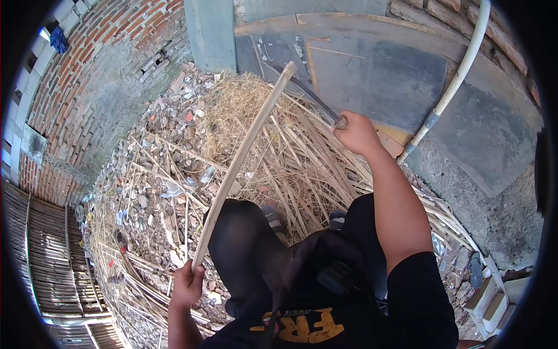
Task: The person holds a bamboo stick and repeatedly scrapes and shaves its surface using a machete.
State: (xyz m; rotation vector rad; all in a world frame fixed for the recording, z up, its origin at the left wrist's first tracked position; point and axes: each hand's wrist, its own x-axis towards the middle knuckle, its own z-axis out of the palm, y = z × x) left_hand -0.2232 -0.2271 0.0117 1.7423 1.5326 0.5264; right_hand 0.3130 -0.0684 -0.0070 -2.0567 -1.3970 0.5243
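Note:
My left hand (189,283) is closed around the lower end of a long, pale bamboo strip (240,152), which slants up and away in front of my knees. My right hand (356,135) grips the handle of a machete (318,101). Its dark blade points up and to the left, and its far part passes close to the strip's upper end; whether they touch I cannot tell. Below the blade lies a heap of split bamboo strips (314,166) with straw-like shavings (232,110) beside it.
Rubble and litter (168,192) cover the ground to the left. A brick wall (87,87) and a bamboo slat panel (52,250) stand on that side. Grey boards (378,75) and a white pipe (459,75) are ahead. A sandal (476,270) lies at right.

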